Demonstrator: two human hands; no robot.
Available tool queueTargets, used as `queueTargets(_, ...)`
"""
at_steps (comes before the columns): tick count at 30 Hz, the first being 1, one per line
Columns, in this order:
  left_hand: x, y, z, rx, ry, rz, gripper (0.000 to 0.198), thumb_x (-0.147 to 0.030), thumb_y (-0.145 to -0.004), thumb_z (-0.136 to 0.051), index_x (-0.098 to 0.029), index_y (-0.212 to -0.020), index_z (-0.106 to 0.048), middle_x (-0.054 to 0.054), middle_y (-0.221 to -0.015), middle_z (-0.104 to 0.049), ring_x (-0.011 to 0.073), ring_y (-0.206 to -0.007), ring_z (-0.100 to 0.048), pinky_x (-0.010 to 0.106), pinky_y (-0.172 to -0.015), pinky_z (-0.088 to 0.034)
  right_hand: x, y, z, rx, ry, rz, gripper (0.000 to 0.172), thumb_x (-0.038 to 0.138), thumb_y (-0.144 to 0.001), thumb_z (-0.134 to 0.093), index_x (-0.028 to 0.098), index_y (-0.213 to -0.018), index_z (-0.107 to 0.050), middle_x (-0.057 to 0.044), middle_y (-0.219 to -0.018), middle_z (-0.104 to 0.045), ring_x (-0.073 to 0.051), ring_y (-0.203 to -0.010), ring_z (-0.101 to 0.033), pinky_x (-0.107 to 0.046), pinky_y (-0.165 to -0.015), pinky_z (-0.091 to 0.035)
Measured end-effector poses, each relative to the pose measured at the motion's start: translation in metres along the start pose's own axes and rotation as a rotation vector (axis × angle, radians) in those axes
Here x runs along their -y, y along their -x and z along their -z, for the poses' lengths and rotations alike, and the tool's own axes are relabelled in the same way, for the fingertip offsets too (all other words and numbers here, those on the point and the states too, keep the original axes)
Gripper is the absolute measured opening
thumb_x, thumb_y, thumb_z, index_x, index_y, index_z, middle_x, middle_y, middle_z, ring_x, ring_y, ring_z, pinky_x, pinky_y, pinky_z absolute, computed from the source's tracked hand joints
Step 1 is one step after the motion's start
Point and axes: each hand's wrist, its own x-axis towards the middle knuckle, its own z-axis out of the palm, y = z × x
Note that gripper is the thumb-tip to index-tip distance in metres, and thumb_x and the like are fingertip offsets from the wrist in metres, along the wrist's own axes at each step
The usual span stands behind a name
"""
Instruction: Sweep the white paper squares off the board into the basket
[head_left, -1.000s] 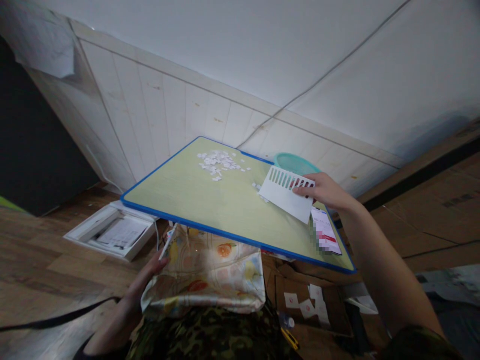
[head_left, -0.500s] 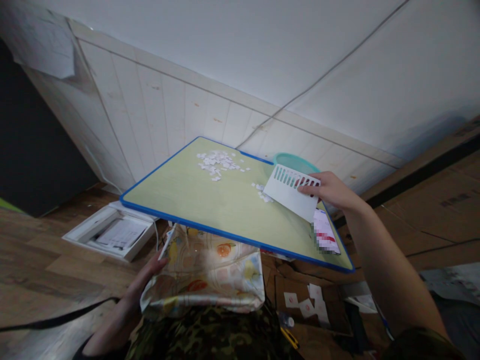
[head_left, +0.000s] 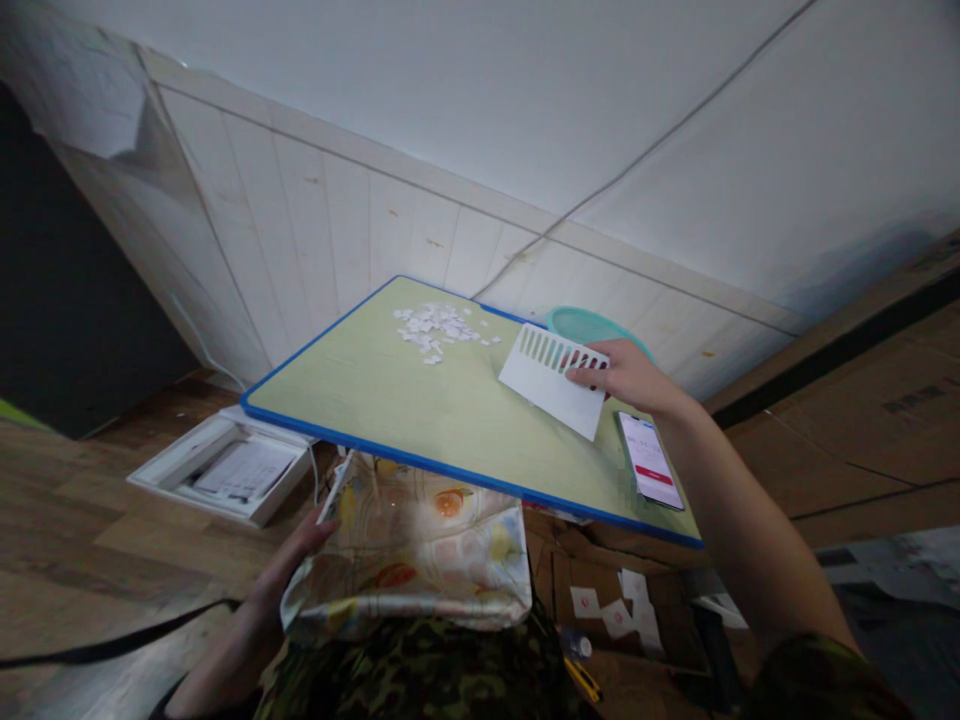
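My right hand [head_left: 626, 372] is closed on a white slotted plate [head_left: 551, 385], tilted above the right half of the yellow-green tabletop [head_left: 390, 400]. A row of slots runs along the plate's far edge. My left hand [head_left: 319, 530] grips the left edge of a fruit-patterned tray [head_left: 420, 545] below the table's near edge; its fingers are partly hidden. Small white paper pieces [head_left: 435, 325] lie in a loose heap near the table's far left. A phone [head_left: 649, 460] with a lit screen rests by the right edge, near my right forearm.
A turquoise bowl [head_left: 592, 322] stands at the table's far edge, partly behind my right hand. On the floor at left sits an open white box [head_left: 259, 508] with papers. Cardboard boxes [head_left: 885, 420] stand at right. A yellow cutter [head_left: 583, 682] lies low down.
My right hand has moved left with the slotted plate, which now covers the spot where a small cluster of paper pieces lay. The phone shows more fully. My left hand stays put.
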Motion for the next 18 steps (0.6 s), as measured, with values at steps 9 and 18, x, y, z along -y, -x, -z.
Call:
queueTargets(9,0.002,-0.007,0.002,0.036,0.005,-0.008,0.068,-0.039,-0.071,-0.072,-0.027,-0.136,-0.055,0.004,-0.124,-0.070,0.0303,-0.117,-0.060,0.035,-0.092,-0.053,-0.019,0.018,0.018,-0.042,0.152,-0.051,0.025,0.033,-0.073,-0.063,0.016,-0.090,-0.072,-0.002,-0.067,-0.067,-0.016,-0.059,-0.059,-0.023,-0.048,-0.041)
queueTargets(18,0.004,-0.004,0.004,0.003,-0.021,-0.071,0.061,-0.037,-0.071,-0.072,-0.024,-0.130,-0.060,0.006,-0.122,-0.071,0.0303,-0.122,-0.057,0.037,-0.097,-0.049,-0.016,0.026,0.015,-0.029,0.181,-0.003,0.029,0.037,-0.075,-0.061,0.016,-0.093,-0.071,-0.002,-0.073,-0.068,-0.016,-0.062,-0.058,-0.025,-0.054,-0.040)
